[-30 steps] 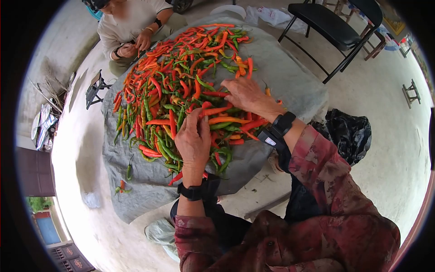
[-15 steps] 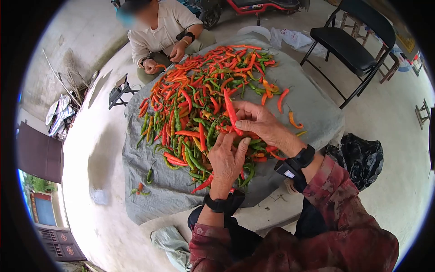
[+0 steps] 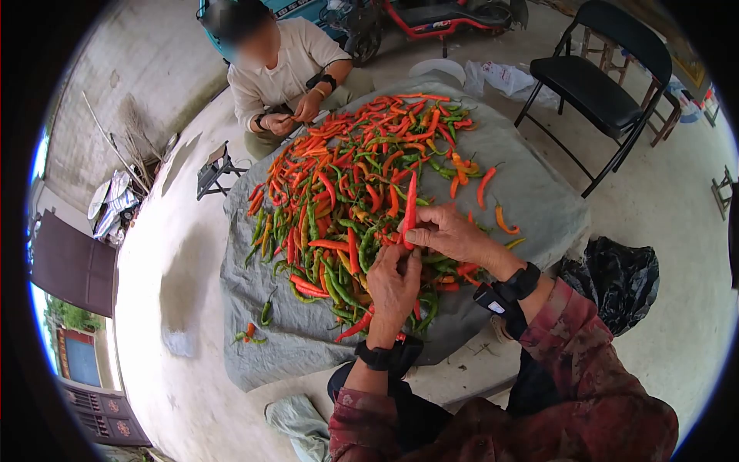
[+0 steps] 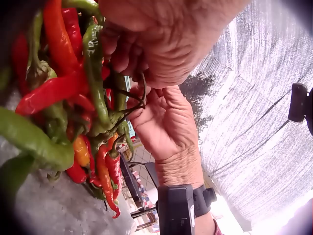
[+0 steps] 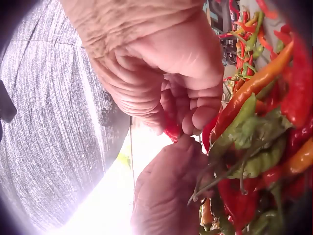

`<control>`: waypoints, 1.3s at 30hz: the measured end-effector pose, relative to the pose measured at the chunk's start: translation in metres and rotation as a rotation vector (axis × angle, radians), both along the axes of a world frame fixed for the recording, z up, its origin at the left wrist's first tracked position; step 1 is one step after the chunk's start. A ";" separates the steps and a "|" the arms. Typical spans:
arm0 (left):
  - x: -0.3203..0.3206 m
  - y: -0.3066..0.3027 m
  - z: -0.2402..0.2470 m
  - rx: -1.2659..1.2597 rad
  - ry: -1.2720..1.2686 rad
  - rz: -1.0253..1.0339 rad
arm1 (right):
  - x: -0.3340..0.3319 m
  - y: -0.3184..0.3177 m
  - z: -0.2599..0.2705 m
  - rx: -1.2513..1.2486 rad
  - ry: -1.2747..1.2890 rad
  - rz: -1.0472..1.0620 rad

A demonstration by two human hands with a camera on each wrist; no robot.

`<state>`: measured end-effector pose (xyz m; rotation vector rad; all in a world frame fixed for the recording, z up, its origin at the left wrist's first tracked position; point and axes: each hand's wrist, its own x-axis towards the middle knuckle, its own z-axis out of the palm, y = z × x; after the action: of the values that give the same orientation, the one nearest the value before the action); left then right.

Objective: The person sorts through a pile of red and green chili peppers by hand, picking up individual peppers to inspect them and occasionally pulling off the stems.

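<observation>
My right hand (image 3: 456,235) pinches a long red chili pepper (image 3: 410,204) between thumb and fingers, its tip pointing up and away. At the pepper's lower end, the thumb and curled fingers of my left hand (image 3: 394,287) close in and pinch it. The right wrist view shows a short piece of the red chili (image 5: 171,128) below the right hand's fingers, with the left fingertips touching its end; the stem is hidden there. Both hands are over the near right part of a big heap of red, orange and green chilies (image 3: 331,212) on a grey sheet (image 3: 265,339).
Across the heap sits another person (image 3: 289,61), handling something small. A few chilies (image 3: 486,187) lie apart on the right of the sheet. Around it stand a black folding chair (image 3: 596,88), a small folding stool (image 3: 219,171), a black plastic bag (image 3: 612,281) and a red scooter (image 3: 446,19).
My right hand has lifted a red chili from the heap, and my left hand has come to its lower end. Since half a second ago the pepper has turned more upright. The head view has shifted.
</observation>
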<state>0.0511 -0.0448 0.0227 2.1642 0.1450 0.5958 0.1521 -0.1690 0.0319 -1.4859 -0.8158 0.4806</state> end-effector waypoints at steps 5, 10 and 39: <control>0.002 0.000 -0.005 0.008 -0.017 -0.027 | 0.000 -0.002 0.006 0.026 0.100 0.018; 0.005 0.003 -0.009 0.056 -0.060 -0.061 | 0.007 0.002 -0.001 0.048 0.278 0.014; -0.012 0.003 -0.005 0.128 0.003 -0.173 | 0.065 0.012 -0.048 -0.643 -0.418 -0.326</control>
<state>0.0395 -0.0415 0.0179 2.2724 -0.0803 0.5137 0.2169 -0.1565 -0.0157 -2.3246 -0.7468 0.1851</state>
